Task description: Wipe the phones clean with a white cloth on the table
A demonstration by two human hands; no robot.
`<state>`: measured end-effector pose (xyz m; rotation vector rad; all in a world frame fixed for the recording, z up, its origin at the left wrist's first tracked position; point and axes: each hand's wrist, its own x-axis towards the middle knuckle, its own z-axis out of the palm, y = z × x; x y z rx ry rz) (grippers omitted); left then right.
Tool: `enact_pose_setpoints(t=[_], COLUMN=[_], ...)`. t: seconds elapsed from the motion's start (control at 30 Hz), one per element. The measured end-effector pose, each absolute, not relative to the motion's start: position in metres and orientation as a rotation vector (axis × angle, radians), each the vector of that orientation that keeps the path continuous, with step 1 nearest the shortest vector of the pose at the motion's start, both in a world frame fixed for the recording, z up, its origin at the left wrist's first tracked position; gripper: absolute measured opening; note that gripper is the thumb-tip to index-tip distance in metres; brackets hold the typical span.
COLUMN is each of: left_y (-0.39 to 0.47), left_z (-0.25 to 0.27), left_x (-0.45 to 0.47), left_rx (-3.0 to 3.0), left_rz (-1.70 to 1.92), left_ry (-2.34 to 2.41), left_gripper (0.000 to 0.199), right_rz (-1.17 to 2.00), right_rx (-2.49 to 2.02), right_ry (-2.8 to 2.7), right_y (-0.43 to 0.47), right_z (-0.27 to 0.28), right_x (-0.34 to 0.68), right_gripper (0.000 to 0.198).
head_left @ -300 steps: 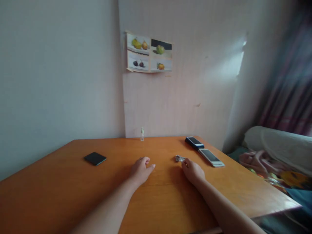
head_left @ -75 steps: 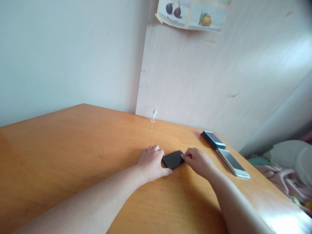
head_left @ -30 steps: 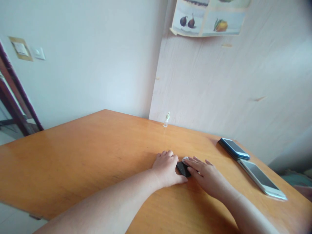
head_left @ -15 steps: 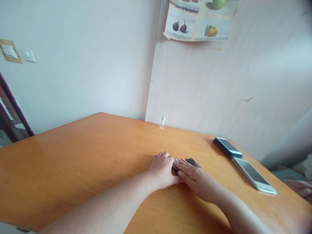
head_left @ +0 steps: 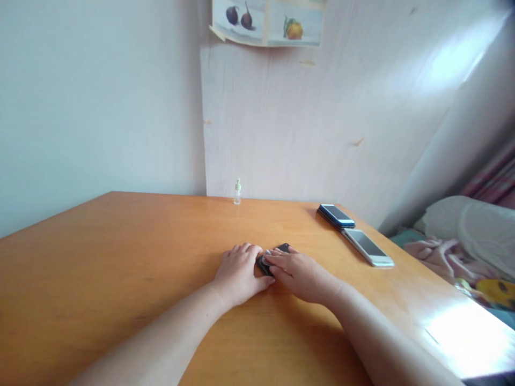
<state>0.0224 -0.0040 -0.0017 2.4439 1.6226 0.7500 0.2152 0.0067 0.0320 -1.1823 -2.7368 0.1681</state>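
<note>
A flat black object (head_left: 263, 266), looking like a mobile phone, lies on the wooden table (head_left: 161, 230) between my two hands. My left hand (head_left: 240, 273) holds its left end, the thumb along the near edge and the fingers curved at the far side. Across its top lies my right hand (head_left: 300, 273), fingers together and pressed down. Under those fingertips a small pale piece (head_left: 267, 254) shows, perhaps cloth; most of it is hidden. The right hand covers the middle of the black object.
Farther back stands a small clear pump bottle (head_left: 237, 193). At the table's right edge lie a dark blue phone (head_left: 337, 215), stacked on something dark, and a white phone (head_left: 368, 247). Beyond that edge is bedding (head_left: 466, 230). A fruit poster (head_left: 267, 24) hangs on the wall.
The view has swung right and levelled, so the hands, bottle and phones appear farther left. Slightly more of the black object's left end shows between my hands.
</note>
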Motion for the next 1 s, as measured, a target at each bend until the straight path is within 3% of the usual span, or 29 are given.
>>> enact_pose_setpoints(t=[0.23,0.47,0.7,1.0], left_y=[-0.002,0.000,0.000,0.002], left_z=[0.002,0.002,0.006,0.009], left_x=[0.022,0.021,0.021,0.018], left_rx=[2.489,2.512,2.460,2.413], left_rz=[0.722,0.738,0.757,0.786], left_ry=[1.525,1.473,1.478,1.483], left_gripper=[0.035,0.023,0.026,0.041], right_rz=[0.035,0.193,0.107,0.385], right_rx=[-1.698,-1.228,-1.845,-1.479], right_ry=[-2.477,-2.660,-2.150,-1.856], right_y=[0.022,0.001,0.034,0.040], right_z=[0.034,0.040,0.040,0.028], right_x=[0.232,0.210,0.247,0.240], right_gripper=[0.036,0.029,0.023,0.020])
